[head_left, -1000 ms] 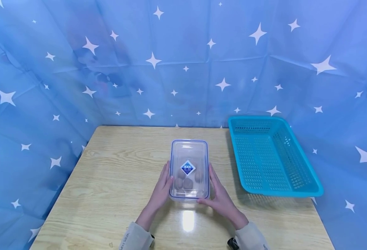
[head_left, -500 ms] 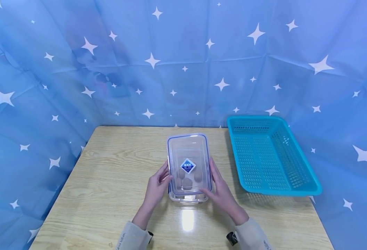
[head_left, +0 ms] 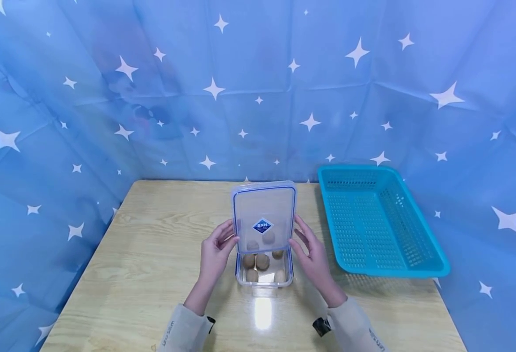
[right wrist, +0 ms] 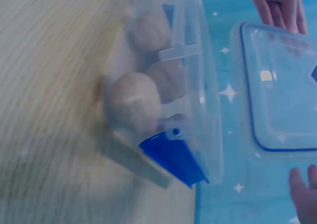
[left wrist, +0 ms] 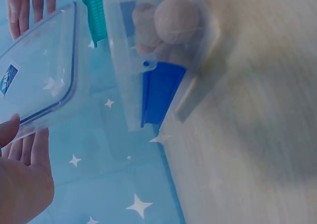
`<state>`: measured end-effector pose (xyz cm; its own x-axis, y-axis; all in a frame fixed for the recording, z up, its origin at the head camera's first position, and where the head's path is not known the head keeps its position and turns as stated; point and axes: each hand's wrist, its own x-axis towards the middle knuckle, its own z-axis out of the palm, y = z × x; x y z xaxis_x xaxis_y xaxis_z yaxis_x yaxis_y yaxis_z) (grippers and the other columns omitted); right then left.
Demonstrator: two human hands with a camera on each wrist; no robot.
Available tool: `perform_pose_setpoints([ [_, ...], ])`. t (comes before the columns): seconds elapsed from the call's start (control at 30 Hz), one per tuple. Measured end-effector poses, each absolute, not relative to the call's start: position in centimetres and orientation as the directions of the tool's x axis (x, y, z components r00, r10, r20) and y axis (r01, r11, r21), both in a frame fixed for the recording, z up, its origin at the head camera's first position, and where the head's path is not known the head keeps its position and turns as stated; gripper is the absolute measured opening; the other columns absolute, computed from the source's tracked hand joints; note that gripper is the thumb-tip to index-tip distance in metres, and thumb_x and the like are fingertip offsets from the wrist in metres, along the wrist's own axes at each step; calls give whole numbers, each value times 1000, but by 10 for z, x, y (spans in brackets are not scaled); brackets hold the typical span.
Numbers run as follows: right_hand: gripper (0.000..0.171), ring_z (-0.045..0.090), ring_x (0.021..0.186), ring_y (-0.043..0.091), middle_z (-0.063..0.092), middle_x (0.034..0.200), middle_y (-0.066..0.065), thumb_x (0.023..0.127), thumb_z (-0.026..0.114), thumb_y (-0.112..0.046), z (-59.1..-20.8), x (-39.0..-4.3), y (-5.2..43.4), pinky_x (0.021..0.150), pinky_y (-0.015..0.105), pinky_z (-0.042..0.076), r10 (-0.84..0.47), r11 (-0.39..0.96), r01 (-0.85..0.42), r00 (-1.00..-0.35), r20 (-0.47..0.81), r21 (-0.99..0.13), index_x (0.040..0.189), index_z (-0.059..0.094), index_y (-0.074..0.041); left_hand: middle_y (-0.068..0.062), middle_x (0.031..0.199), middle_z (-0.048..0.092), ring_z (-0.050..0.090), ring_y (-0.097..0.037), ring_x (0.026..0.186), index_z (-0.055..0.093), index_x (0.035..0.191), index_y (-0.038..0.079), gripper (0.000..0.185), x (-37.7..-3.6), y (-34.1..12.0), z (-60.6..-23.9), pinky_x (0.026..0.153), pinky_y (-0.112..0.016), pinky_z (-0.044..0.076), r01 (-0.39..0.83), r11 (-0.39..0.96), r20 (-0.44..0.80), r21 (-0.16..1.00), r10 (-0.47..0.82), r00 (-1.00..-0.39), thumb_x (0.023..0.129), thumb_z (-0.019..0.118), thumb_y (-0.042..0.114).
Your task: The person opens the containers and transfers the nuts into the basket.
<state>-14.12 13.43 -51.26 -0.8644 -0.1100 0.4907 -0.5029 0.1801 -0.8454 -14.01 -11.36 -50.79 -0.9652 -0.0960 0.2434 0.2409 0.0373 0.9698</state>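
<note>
A clear food container [head_left: 265, 282] with blue side clips [left wrist: 162, 92] sits on the table, holding several round, brown, walnut-like things [head_left: 262, 262]. Its clear lid [head_left: 264, 205], with a blue-lined rim and a blue diamond label, is raised and tilted up over the far part of the container. My left hand [head_left: 214, 256] pinches the lid's left edge, thumb on one face and fingers on the other. At the lid's right edge is my right hand [head_left: 314, 261], its fingers loosely spread; the right wrist view shows a small gap between those fingertips [right wrist: 297, 177] and the lid.
A teal perforated basket [head_left: 363, 220] stands at the right back of the wooden table [head_left: 165, 234]. Behind the table hangs a blue curtain [head_left: 258, 63] with white stars.
The lid has come off the container and swung upward to face me, uncovering the brown things near the front. Both hands rose with it, and the right fingers have loosened.
</note>
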Motion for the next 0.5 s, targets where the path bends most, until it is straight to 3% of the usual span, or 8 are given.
perform_pose_setpoints([
  [0.2,46,56,129,19,45,151,26,102,48,2,-507,-142,133,101,16,54,-81,86,-433,-901,426,-897,147,42,2,-24,121,69,68,1,105,63,124,-5,39,-144,-114,-504,93,-19,59,272,94,283,958,-140,-949,86,69,-8],
  [0.3,43,55,131,16,44,151,25,105,45,-3,-504,-143,132,103,18,53,-81,16,-395,-916,392,-919,146,40,4,-25,116,71,68,3,100,66,119,-4,34,-147,-115,-501,92,-19,59,299,123,317,946,-163,-934,85,69,-8],
  [0.5,41,56,130,4,53,144,1,109,37,-12,-499,-145,132,109,26,49,-104,-181,-350,-922,372,-919,138,34,17,-25,113,71,68,3,105,68,109,-6,23,-149,-116,-496,100,-21,55,434,133,451,891,-147,-880,86,69,-8],
])
